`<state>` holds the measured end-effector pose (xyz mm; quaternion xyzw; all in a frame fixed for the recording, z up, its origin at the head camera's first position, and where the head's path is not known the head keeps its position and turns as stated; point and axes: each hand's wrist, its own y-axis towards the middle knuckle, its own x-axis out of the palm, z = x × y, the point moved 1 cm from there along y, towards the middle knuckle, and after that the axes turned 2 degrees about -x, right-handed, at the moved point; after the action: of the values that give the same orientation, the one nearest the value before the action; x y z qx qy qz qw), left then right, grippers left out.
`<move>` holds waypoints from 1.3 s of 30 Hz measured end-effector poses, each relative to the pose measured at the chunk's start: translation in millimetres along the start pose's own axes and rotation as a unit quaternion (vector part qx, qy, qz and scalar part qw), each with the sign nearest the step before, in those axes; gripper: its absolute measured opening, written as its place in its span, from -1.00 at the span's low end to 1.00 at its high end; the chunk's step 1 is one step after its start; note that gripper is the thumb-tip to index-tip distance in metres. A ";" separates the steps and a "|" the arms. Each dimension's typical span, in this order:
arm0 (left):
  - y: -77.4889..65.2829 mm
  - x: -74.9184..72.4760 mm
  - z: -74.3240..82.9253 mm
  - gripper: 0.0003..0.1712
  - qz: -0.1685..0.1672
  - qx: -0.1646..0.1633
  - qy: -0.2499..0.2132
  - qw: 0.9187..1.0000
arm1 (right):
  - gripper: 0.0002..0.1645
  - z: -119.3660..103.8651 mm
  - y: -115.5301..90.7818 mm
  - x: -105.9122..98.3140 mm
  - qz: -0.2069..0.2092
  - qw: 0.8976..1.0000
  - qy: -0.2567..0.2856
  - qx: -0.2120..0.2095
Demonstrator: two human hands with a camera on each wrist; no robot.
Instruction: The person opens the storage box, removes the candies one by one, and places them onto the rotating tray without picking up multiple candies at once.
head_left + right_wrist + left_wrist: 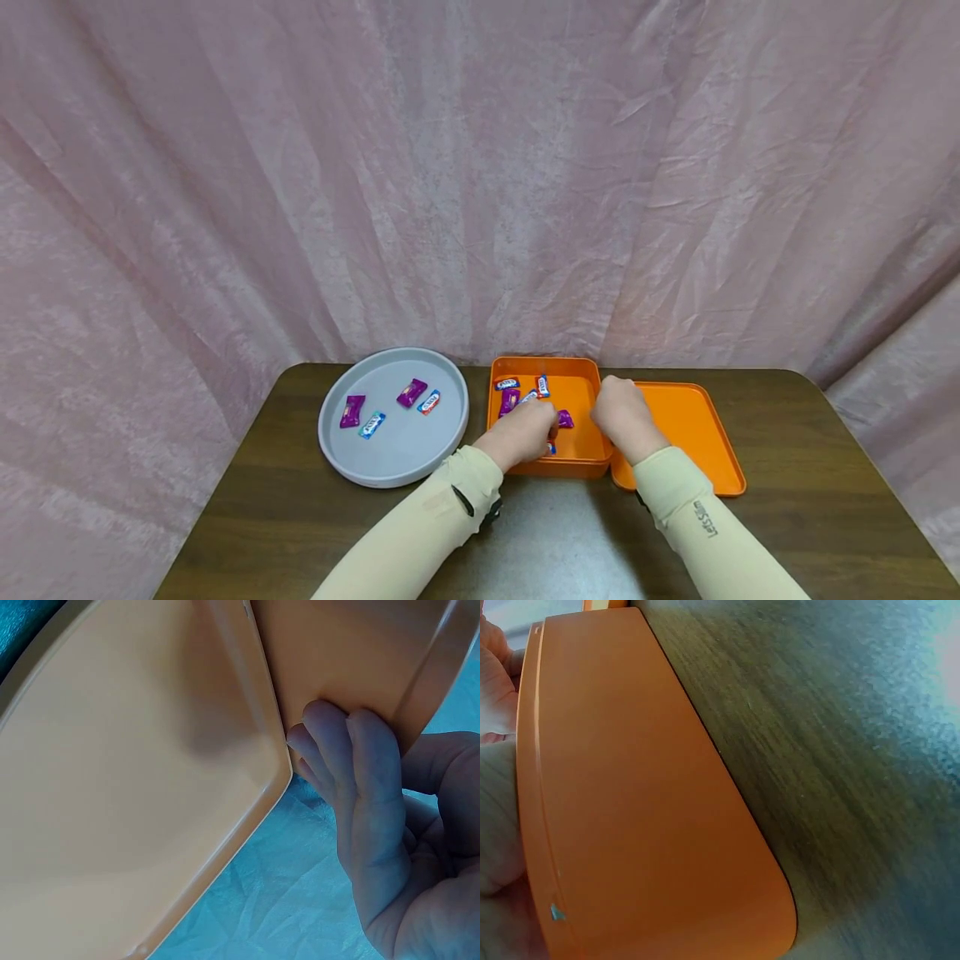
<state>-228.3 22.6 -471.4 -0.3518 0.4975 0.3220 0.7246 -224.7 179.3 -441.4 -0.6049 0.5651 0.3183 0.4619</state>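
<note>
My left hand (525, 432) reaches into an orange box (558, 468), fingers bent downward. In the left wrist view the box's front wall (652, 795) hides the fingertips, so whether they hold a candy cannot be seen. A blue-and-red wrapped candy (551, 447) peeks out beside those fingers. Purple candies (566, 419) and small white-and-blue candies (507, 383) lie in the box. At the box's right side my right hand (626, 412) grips the wall. The right wrist view shows several fingers (375, 765) against the outer wall, with the thumb at the rim's other side.
A round grey tray (397, 467) stands to the left, bearing two purple candies (412, 392) and two small white candies (429, 402). An orange lid (690, 425) lies flat against the box's right side. Behind the wooden table (810, 500) hangs a pink curtain (480, 183).
</note>
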 end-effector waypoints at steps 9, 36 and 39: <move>-12.6 -4.4 1.0 -0.84 0.023 0.010 0.019 0.999 | -0.89 0.1 -1.3 0.0 0.003 1.000 -0.004 -0.002; -26.0 -27.4 -15.9 -0.87 0.135 -0.009 0.013 0.991 | -0.84 0.8 1.5 2.4 0.003 1.000 -0.013 -0.001; -28.7 -32.9 -21.0 -0.86 0.170 -0.006 0.014 0.985 | -0.86 0.4 1.1 2.5 0.005 1.000 -0.011 -0.002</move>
<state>-225.1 -14.4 -440.1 -0.2708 0.5580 0.4391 0.6500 -225.3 178.8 -444.1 -0.5994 0.5625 0.3288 0.4650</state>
